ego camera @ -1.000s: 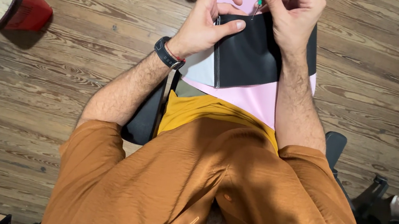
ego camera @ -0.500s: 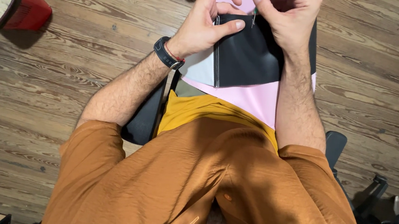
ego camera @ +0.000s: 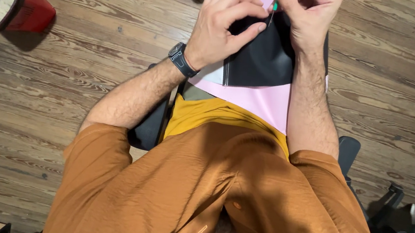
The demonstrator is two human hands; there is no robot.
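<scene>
One person sat over a wooden plank floor, seen from above, with both bare hands raised to the top edge of the view. The left hand lay on one folded piece of black fabric, its fingers curled together and the thumb pressed toward them, clamped on the upper left part of the cloth. The right hand met it from the other side; its thumb and forefinger were pinched shut on one thin pin with a small green head, whose shaft ran down to the black fabric just beside the left thumb tip. Whether the point had entered the cloth could not be told.

The black fabric rested on one pink sheet that lay across the person's lap, the pink showing above and below the black piece. A pale grey corner showed at the black piece's lower left edge, beside a white stitched line. One dark watch circled the left wrist. The person wore one rust-orange shirt over a mustard garment.

At the far left of the floor stood one red object with a shiny top. At the lower right, parts of one dark chair base showed.
</scene>
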